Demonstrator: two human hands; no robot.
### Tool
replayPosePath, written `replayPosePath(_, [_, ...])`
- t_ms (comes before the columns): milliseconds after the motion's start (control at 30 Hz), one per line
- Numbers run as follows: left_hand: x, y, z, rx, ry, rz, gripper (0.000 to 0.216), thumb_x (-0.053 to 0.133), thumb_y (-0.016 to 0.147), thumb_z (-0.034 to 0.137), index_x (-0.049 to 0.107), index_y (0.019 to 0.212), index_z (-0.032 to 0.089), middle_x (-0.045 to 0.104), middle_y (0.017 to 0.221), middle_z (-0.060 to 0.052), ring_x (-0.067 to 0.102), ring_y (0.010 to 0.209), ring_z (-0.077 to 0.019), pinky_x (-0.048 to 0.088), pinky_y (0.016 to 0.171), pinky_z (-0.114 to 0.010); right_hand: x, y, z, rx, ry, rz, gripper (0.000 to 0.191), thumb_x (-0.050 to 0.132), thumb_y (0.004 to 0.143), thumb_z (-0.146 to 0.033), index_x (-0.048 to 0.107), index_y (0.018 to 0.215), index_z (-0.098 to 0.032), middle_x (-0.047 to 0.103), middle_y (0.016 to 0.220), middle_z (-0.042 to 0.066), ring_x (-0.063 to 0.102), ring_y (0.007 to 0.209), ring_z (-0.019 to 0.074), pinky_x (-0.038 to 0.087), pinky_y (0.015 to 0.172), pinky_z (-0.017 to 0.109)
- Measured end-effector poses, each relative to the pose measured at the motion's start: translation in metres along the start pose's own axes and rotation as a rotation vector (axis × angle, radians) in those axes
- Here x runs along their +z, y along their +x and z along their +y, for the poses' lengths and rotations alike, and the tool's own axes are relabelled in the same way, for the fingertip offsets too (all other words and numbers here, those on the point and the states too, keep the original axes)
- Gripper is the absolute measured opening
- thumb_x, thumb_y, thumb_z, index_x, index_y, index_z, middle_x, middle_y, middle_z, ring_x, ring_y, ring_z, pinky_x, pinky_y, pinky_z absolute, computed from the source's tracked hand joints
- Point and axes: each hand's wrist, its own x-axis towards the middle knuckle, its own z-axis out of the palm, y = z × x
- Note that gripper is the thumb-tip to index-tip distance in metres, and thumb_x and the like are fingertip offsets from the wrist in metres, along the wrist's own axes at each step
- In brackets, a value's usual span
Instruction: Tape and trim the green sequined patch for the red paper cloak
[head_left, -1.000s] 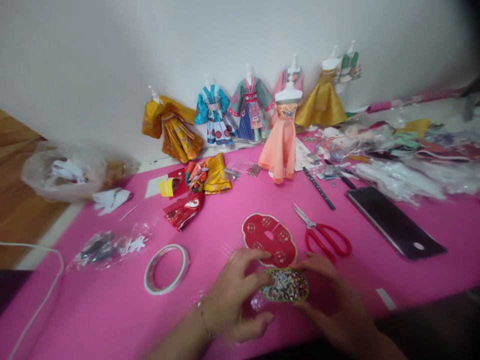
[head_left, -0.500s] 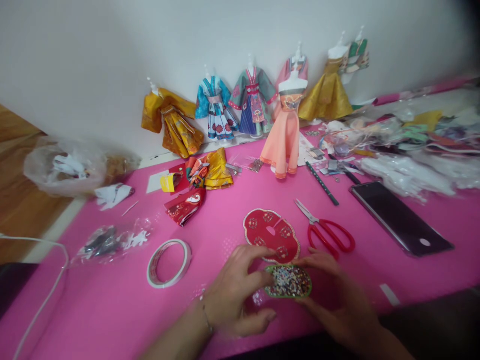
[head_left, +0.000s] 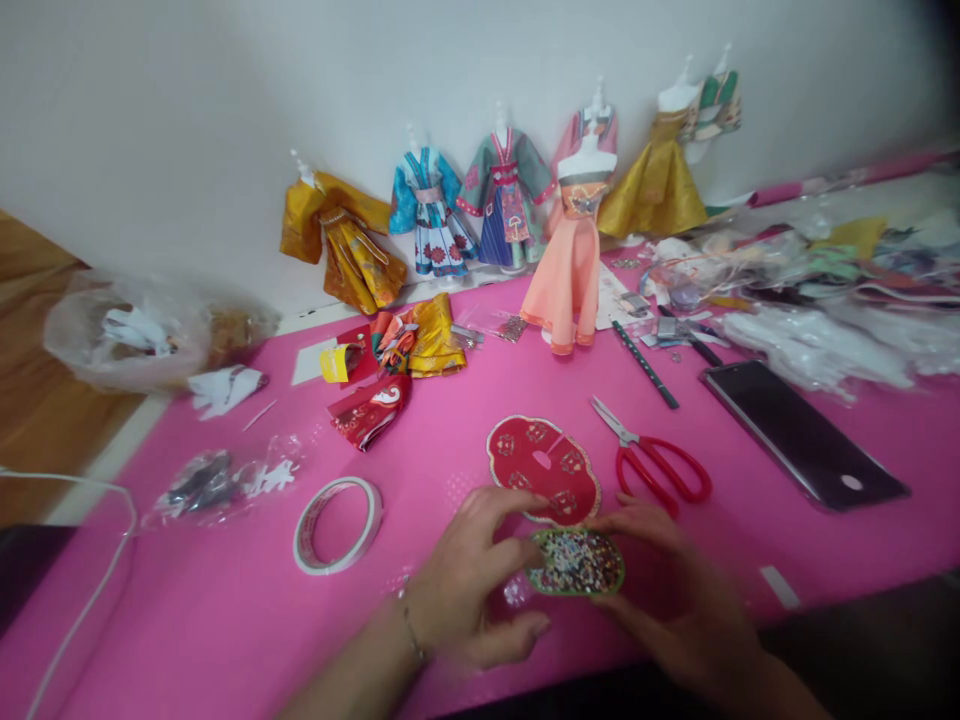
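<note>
L hand [head_left: 476,570] is open, fingers spread: one fingertip at the L end of the small oval tin [head_left: 576,562], touching or just over the beads, another reaching over the lower edge of the red scalloped cloth [head_left: 517,460], thumb well clear of the tin. R hand [head_left: 679,595] grips the tin's R end betw. thumb & fingers; some of that hand is dim & blurry. Tin has a green rim, full of tiny mixed-colour beads, & sits near the front of the pink desk [head_left: 210,625], just below the red cloth. Cloth lies flat, pale trim round the edge, slit + small cutout near the middle

R of cloth: red-handled scissors [head_left: 660,470], blades a bit apart, pointing up-L. Further R: dark phone [head_left: 806,435], w/ a dark patterned pencil [head_left: 645,364] up-L of it & a white strip [head_left: 780,587] below. L of the hands: white tape roll [head_left: 373,515], then a clear bag w/ dark bits [head_left: 201,488]. Folded red fabric [head_left: 367,415] farther back, next to gold fabric [head_left: 435,340]. Row of mini dress forms along the wall, incl. peach dress [head_left: 564,290] & blue outfit [head_left: 431,210]; plastic-wrapped pile [head_left: 810,345] far R
</note>
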Motion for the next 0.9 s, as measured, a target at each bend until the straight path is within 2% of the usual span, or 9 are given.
replayPosePath(267, [0.0004,-0.0003,-0.0001,0.018,0.001,-0.002,0.037,0.058,0.093,0.045,0.057,0.119,0.02,0.053,0.135,-0.015,0.056,0.117,-0.0299,0.049,0.096,-0.045,-0.0008,0.0009,0.0011,-0.012,-0.011,0.001,0.055,0.073,0.088,-0.023,0.048,0.138,-0.024,0.067,0.12,0.005,0.056,0.124,0.0224,0.042,0.114,0.037])
replayPosePath(500, [-0.0007,0.0008,0.0004,-0.006,-0.015,0.014,0.032,0.06,0.092,0.044,0.056,0.112,0.02,0.055,0.132,-0.015,0.057,0.115,-0.0288,0.05,0.095,-0.044,0.0,-0.0004,-0.0002,0.0,-0.021,0.003,0.054,0.072,0.088,-0.022,0.049,0.137,-0.025,0.068,0.12,0.004,0.055,0.127,0.0224,0.043,0.114,0.036])
replayPosePath(767, [0.0012,-0.0005,-0.0014,-0.006,-0.002,0.0,0.04,0.058,0.093,0.047,0.057,0.121,0.02,0.054,0.134,-0.015,0.057,0.117,-0.0296,0.049,0.096,-0.045,0.0004,-0.0003,0.001,0.002,-0.006,0.002,0.056,0.074,0.087,-0.024,0.049,0.137,-0.025,0.068,0.119,0.004,0.059,0.121,0.0217,0.042,0.114,0.036])
replayPosePath(900, [0.0008,-0.0027,-0.003,-0.017,0.0,0.029,0.038,0.059,0.093,0.047,0.057,0.118,0.019,0.054,0.133,-0.015,0.057,0.116,-0.0289,0.049,0.094,-0.044,0.0001,-0.0014,0.0012,-0.001,-0.021,0.007,0.055,0.074,0.087,-0.026,0.049,0.136,-0.025,0.068,0.119,0.005,0.056,0.126,0.022,0.044,0.113,0.035])
